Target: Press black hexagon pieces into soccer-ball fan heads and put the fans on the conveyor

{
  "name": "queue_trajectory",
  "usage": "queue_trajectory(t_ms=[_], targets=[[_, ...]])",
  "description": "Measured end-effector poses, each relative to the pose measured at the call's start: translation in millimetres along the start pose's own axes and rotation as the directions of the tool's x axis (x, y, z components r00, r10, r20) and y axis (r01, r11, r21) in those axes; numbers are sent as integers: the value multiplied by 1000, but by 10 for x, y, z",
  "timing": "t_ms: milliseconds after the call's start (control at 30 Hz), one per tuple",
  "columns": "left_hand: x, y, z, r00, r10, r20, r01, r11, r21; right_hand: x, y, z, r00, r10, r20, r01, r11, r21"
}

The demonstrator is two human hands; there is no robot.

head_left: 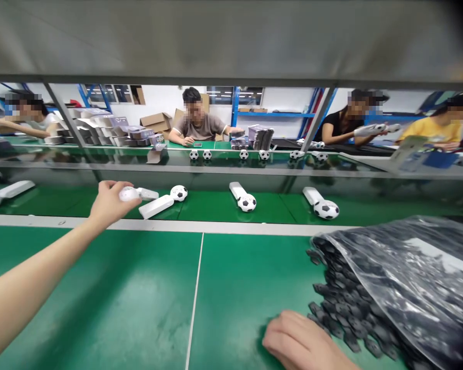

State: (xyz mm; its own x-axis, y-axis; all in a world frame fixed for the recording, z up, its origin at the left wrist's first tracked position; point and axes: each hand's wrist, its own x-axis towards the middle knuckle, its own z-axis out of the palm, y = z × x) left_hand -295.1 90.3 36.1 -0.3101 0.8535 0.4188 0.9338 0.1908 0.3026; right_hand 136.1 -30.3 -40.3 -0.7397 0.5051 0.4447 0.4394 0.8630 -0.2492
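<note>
On the green belt, my left hand (113, 203) reaches forward with its fingers closed around the round head of a white soccer-ball-headed device (148, 194). Its pale handle points right, and the gripped head is blurred. Just beside it lies another soccer-ball-headed device (157, 206), its handle angled toward me. Low at the right, my right hand (299, 339) rests above the green table with curled fingers; its fingertips are hidden, so I cannot tell what they hold. Small black flat pieces (343, 313) spill out of a clear plastic bag (412, 277) next to that hand.
More soccer-ball devices lie on the belt, one in the centre (247, 202) and one further right (326, 208). A pale rail (231, 227) divides belt from table. Across the line, several people sit among boxes (108, 126). A wide grey panel (231, 41) hangs overhead.
</note>
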Motion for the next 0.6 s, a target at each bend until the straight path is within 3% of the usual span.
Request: queue_trajectory(t_ms=[67,100,200,333,400,500,567,600], targets=[[-314,188,-129,982,187,9,-185,964,193,-10,-17,-18,999,-29,19,28,1000,12],[-484,281,-173,952,302,41,-301,911,281,-21,-16,-20,999,-43,23,42,999,19],[-989,562,-230,885,422,198,-466,805,367,-62,12,-3,997,-69,25,68,997,33],[-1568,1019,-172,842,425,333,-518,811,272,-102,58,5,999,-45,18,43,991,130],[-1805,1299,-115,834,382,398,-486,850,204,-111,69,-7,1000,24,7,-25,979,201],[-2031,1703,-53,787,389,479,-490,865,103,-126,84,-25,987,159,-29,-144,948,283],[-2054,1892,-48,699,450,555,-543,840,3,-138,109,-30,962,258,-92,-212,915,343],[-2025,1952,-52,627,494,602,-578,814,-66,-144,128,-33,938,322,-129,-254,891,376]])
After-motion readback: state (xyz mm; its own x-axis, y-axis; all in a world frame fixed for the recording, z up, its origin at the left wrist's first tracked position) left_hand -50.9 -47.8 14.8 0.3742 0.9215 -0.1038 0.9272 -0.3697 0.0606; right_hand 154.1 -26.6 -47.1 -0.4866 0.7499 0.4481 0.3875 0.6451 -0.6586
